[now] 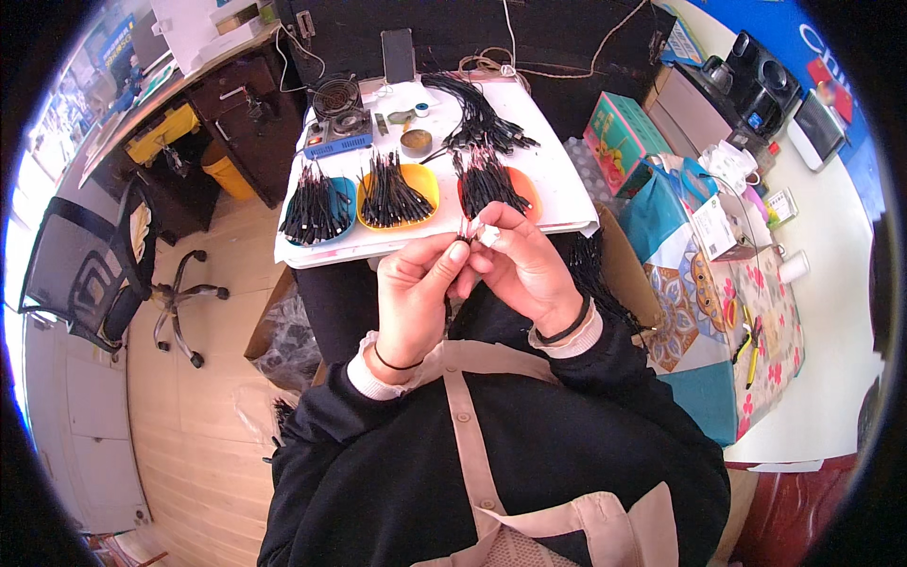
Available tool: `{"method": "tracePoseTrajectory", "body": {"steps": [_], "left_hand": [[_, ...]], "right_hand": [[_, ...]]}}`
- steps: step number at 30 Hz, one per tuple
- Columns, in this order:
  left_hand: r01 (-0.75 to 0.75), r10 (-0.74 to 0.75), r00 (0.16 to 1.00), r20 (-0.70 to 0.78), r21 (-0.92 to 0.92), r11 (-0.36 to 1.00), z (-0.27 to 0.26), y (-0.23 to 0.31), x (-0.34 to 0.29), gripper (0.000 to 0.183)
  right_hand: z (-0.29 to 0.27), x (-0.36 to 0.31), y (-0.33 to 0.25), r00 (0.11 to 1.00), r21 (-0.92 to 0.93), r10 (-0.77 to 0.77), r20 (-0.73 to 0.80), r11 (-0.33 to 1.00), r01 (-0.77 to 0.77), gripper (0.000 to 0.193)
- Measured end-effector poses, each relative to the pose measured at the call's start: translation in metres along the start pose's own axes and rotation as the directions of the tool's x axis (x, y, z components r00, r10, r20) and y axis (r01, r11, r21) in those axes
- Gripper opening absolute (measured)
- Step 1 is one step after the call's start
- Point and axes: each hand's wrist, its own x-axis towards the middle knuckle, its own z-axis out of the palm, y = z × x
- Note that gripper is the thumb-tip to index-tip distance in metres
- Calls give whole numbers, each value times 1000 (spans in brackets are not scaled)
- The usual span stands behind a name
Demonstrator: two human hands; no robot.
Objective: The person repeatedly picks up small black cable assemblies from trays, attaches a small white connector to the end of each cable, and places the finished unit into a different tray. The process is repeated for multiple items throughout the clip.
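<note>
Pinching a thin dark wire [464, 232] with left fingers [442, 268], small white piece [487, 235] with right fingers [508, 217], you hold both close, presumably for precision.

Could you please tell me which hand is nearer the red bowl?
Right. The right hand is just in front of the red bowl; the left hand is farther off, to the left.

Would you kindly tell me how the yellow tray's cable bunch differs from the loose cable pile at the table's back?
The cable bunch rests in the yellow tray, while the loose pile lies directly on the white table. The cable bunch is nearer the front; the loose pile is farther back. Both look mostly black.
</note>
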Motion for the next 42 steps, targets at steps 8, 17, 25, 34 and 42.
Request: {"method": "tracePoseTrajectory", "body": {"steps": [8,17,25,34,42], "left_hand": [[313,-285,937,204,-124,942,-11,11,2,17],[282,-248,937,246,-114,953,-14,10,-1,14],[262,-251,940,230,-20,965,-11,14,-5,12],[272,-305,932,195,177,946,-10,16,-10,12],[318,-325,936,132,76,945,-12,10,-6,13]], "right_hand": [[-1,-5,-20,995,-433,33,96,901,12,4],[-2,-16,-2,1000,-255,-3,-20,967,-2,16],[-4,-15,-10,995,-309,48,83,951,-20,16],[-14,-18,-13,969,-243,248,-16,939,-244,19],[-10,-17,8,994,-370,-50,-98,929,11,25]]}}
